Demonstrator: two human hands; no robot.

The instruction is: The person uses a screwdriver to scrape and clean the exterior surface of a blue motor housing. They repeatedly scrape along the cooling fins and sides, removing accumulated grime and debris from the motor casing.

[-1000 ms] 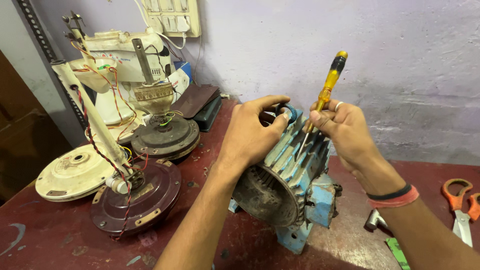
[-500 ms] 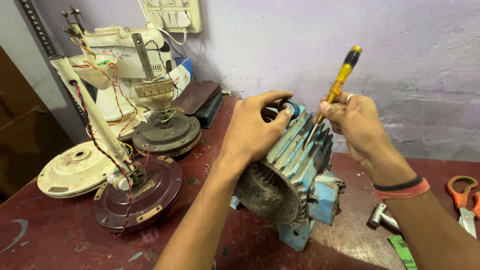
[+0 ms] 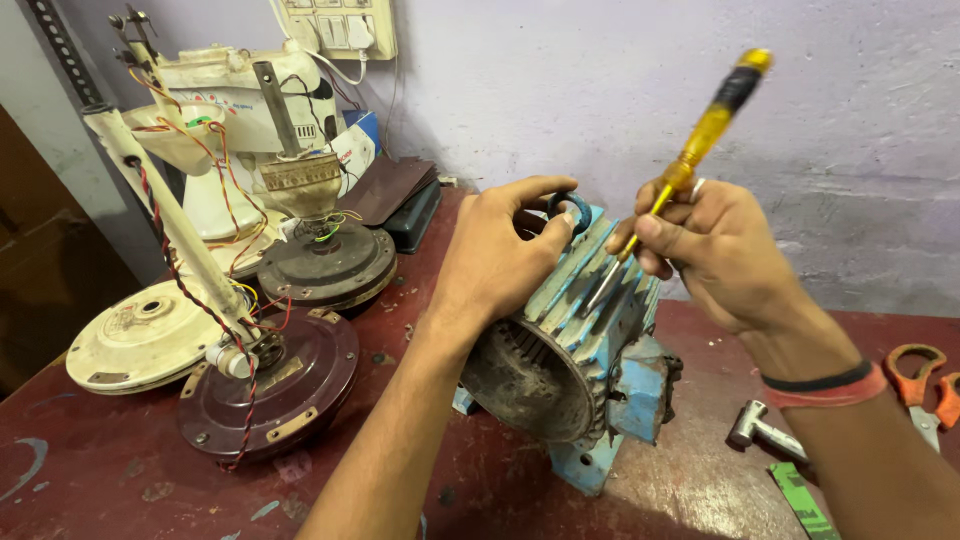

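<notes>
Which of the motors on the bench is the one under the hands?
The blue finned motor housing; left hand rests on it. The ceiling fan motors sit apart, round and wired.

Motor (image 3: pixel 590 350) light blue, rusty dark inside. Screwdriver (image 3: pixel 700 140) yellow handle with black band. Scissors (image 3: pixel 925 380) at 3 o'clock orange. Table (image 3: pixel 90 490) dark red. Fan base (image 3: pixel 270 385) maroon, wires red-black.

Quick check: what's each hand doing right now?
Left hand: fingers curled over the top of the blue motor housing, gripping it.
Right hand: closed on the yellow screwdriver.
</notes>
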